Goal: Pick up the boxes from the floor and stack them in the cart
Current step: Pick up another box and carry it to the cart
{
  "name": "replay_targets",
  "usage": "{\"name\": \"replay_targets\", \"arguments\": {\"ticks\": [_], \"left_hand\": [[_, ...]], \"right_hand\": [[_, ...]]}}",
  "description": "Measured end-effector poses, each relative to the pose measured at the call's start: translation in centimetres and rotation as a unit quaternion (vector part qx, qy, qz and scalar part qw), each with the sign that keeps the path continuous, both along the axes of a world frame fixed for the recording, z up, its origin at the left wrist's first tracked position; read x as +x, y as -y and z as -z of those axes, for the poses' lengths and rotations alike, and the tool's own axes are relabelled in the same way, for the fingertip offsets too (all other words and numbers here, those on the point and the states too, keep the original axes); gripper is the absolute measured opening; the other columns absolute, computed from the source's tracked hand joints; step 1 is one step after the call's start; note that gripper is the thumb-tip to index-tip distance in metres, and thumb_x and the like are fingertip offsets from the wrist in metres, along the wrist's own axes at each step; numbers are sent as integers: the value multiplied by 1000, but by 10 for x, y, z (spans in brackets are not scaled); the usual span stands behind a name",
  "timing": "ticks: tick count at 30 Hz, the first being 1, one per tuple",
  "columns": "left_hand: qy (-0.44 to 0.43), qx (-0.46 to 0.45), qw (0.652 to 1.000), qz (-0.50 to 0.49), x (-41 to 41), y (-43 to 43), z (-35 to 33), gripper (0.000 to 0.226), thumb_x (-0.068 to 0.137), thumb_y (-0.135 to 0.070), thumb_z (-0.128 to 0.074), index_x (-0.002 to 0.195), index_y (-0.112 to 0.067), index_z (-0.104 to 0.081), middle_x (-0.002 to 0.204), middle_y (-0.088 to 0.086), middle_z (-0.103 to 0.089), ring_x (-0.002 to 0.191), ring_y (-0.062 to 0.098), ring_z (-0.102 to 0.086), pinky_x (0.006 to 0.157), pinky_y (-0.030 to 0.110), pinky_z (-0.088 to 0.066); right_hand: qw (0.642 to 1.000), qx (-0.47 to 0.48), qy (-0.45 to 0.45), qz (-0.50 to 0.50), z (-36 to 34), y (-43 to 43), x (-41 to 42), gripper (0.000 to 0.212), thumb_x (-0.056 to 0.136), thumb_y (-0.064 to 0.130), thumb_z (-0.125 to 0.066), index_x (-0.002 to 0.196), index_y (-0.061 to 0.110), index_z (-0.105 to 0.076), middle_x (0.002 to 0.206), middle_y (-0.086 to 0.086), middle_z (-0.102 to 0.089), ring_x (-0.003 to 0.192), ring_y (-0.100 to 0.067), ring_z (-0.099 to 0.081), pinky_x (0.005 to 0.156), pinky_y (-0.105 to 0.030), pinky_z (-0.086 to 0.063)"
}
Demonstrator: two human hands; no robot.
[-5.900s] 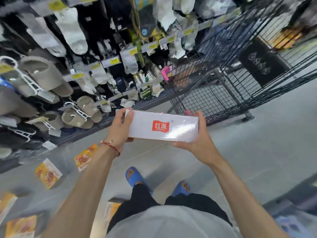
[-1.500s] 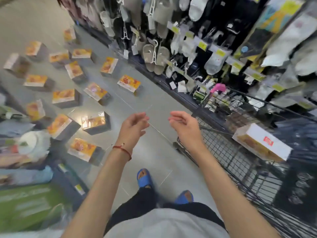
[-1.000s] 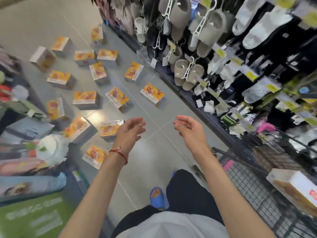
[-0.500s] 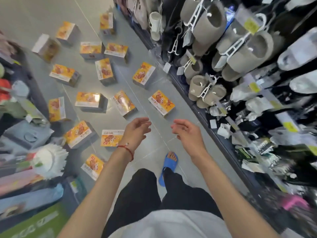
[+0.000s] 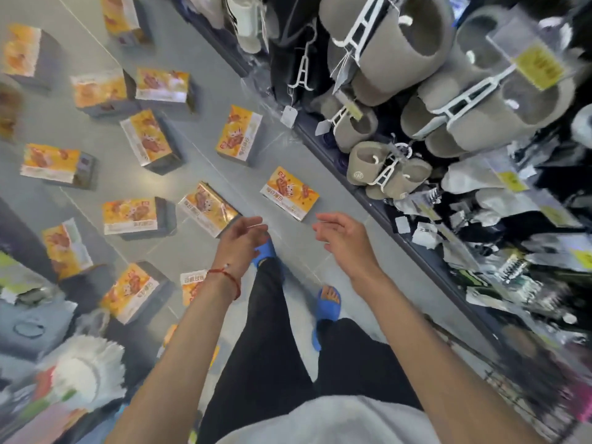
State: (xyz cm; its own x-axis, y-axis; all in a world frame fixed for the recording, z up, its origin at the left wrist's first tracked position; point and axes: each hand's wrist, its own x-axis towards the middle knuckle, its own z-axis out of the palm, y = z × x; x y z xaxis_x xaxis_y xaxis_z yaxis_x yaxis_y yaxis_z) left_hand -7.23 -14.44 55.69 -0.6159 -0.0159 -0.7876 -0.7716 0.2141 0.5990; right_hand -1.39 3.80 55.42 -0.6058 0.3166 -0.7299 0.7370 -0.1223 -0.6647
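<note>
Down on the grey floor, flat orange-and-white cardboard boxes (image 5: pixel 290 193) are lying scattered; left hand (image 5: pixel 241 241) and right hand (image 5: pixel 344 240) are hovering empty, fingers loosely spread. Reaching for the next pickup, I'd judge, calling for a bend down. Cart's out of view.

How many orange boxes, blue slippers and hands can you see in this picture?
Orange boxes: 13 plain to see on the floor; maybe more, blurred or hidden
Blue slippers: 2
Hands: 2, left hand and right hand, both empty
Total: 17
</note>
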Motion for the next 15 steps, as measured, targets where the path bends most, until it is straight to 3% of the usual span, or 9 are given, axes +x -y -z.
{"name": "replay_targets", "arguments": {"ticks": [4, 8, 13, 15], "left_hand": [[42, -18, 999, 10, -54, 4, 44, 13, 95, -8, -58, 104, -16, -63, 92, 4, -69, 86, 18, -65, 80, 31, -46], [70, -37, 997, 18, -93, 1, 105, 14, 96, -2, -54, 104, -13, -59, 83, 3, -65, 70, 13, -60, 65, 25, -42], [94, -61, 993, 48, -102, -6, 198, 13, 95, 0, -51, 97, -11, -58, 99, 15, -63, 87, 26, -58, 62, 25, -43], [97, -78, 990, 69, -101, -6, 237, 10, 91, -6, -57, 87, -15, -60, 96, 13, -63, 88, 24, -57, 68, 27, -42]], "right_hand": [[998, -7, 40, 53, 41, 14, -39, 29, 95, 12, -63, 122, 20, -70, 110, -1, -74, 99, -11, -68, 86, -26, -53], [995, 29, 63, 77, 101, 22, -70, 26, 93, 15, -62, 117, 23, -72, 112, 3, -74, 104, -12, -69, 95, -32, -56], [991, 44, 83, 93, 196, 23, -100, 25, 94, 13, -59, 113, 19, -73, 101, 2, -71, 90, -13, -65, 87, -31, -55], [989, 39, 112, 90, 234, 21, -107, 29, 93, 12, -57, 117, 19, -74, 108, 1, -71, 98, -16, -66, 92, -34, -57]]}}
